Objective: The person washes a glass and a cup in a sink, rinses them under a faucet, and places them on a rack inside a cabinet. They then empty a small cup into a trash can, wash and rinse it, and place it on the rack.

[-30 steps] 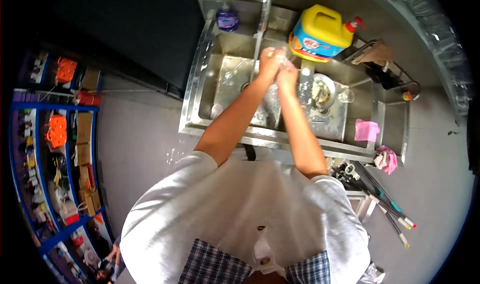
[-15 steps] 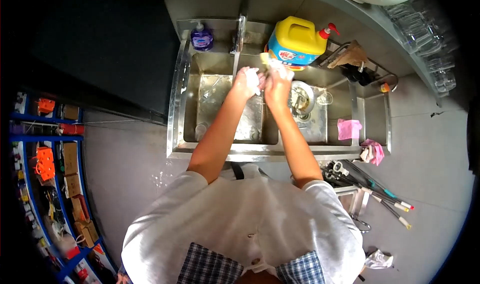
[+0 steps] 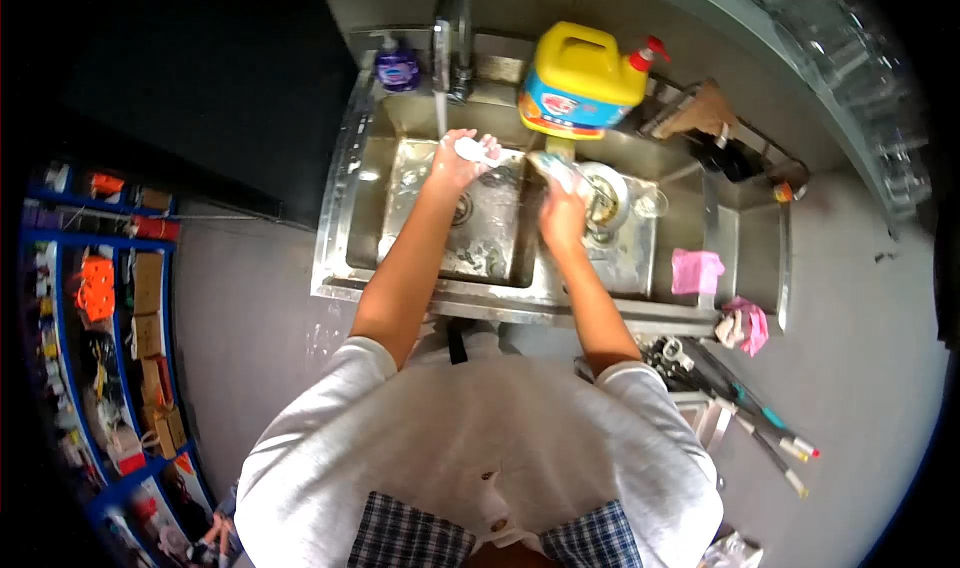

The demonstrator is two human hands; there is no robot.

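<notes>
My left hand (image 3: 462,163) is over the left basin, palm up and fingers spread, with white foam on it. Water runs from the tap (image 3: 441,58) in a thin stream beside its fingers. Over the divider between the basins, my right hand (image 3: 564,213) is closed around a foamy sponge (image 3: 549,164), mostly covered by suds and fingers. Just right of that hand, a round white dish (image 3: 618,200) lies in the right basin, and a clear glass (image 3: 651,203) sits next to it.
A yellow and blue pump jug (image 3: 580,83) and a purple soap bottle (image 3: 397,68) stand behind the sink (image 3: 480,296). Pink cloths (image 3: 697,271) lie at the right. Glasses line a shelf (image 3: 800,73) above right. Long-handled tools (image 3: 750,408) lie below the sink's right end.
My hands have moved apart. The left has gone left, closer to the water stream, and opened its palm; the right has come down a little with the sponge. The head view has shifted slightly.
</notes>
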